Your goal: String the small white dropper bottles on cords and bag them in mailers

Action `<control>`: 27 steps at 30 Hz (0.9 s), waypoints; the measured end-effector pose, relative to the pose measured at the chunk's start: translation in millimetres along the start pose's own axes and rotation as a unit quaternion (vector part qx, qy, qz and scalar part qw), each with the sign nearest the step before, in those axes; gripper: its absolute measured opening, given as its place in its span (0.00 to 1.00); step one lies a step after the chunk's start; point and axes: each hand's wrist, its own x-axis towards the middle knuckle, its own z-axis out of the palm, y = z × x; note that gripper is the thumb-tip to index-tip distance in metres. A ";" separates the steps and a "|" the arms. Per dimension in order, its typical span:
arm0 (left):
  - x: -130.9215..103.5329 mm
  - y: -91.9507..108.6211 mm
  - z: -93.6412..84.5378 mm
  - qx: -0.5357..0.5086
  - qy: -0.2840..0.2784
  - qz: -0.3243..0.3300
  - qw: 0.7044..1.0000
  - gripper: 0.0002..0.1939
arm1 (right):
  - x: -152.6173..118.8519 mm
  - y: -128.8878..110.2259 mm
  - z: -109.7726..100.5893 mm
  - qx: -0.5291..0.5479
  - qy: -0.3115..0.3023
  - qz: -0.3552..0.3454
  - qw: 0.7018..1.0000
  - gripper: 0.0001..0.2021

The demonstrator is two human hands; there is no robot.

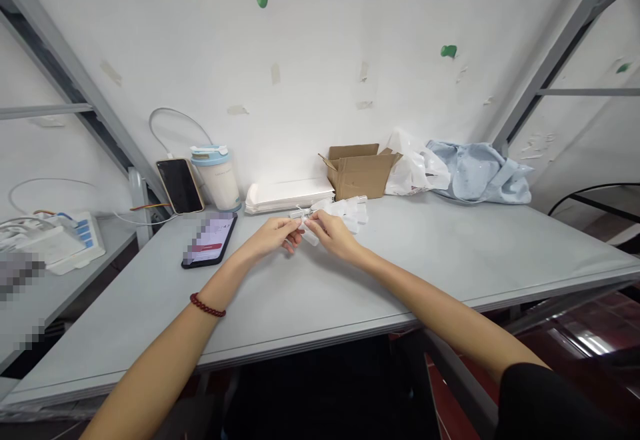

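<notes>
Near the middle of the grey table (pixel 320 287), my left hand (pixel 278 235) and my right hand (pixel 334 232) meet at the fingertips. Between them they pinch a small translucent white piece (pixel 311 236), whose lower end sticks out below the fingers. Its exact shape is too small to make out. Just behind and to the right of my right hand lies a loose pile of similar translucent white pieces (pixel 356 211). A red beaded bracelet (pixel 207 306) circles my left wrist.
A lit phone (pixel 211 239) lies at the left; another phone (pixel 181 187) leans beside a cup (pixel 219 180). Along the wall stand a white stack (pixel 290 193), an open cardboard box (pixel 361 175), a white plastic bag (pixel 413 167) and light blue cloth (pixel 475 172).
</notes>
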 end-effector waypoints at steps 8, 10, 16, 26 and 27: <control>1.5 -3.7 13.1 0.091 0.082 0.140 0.983 0.18 | 4.4 -5.8 -3.9 0.066 -0.013 0.107 0.992 0.18; -0.3 -3.4 16.3 0.148 0.104 0.173 0.968 0.16 | 5.2 -7.4 -8.0 0.184 -0.059 0.181 0.964 0.20; -0.4 -5.8 15.8 0.221 0.107 0.202 0.948 0.12 | 6.5 -7.2 -18.4 0.308 -0.174 0.256 0.900 0.19; 2.7 -1.7 6.9 0.070 0.082 0.164 0.981 0.13 | 1.5 -2.0 -6.6 -0.087 -0.034 -0.020 0.995 0.07; 1.5 -0.2 7.6 0.071 0.081 0.170 0.980 0.13 | 1.1 -2.3 -7.1 -0.070 -0.040 -0.007 0.997 0.09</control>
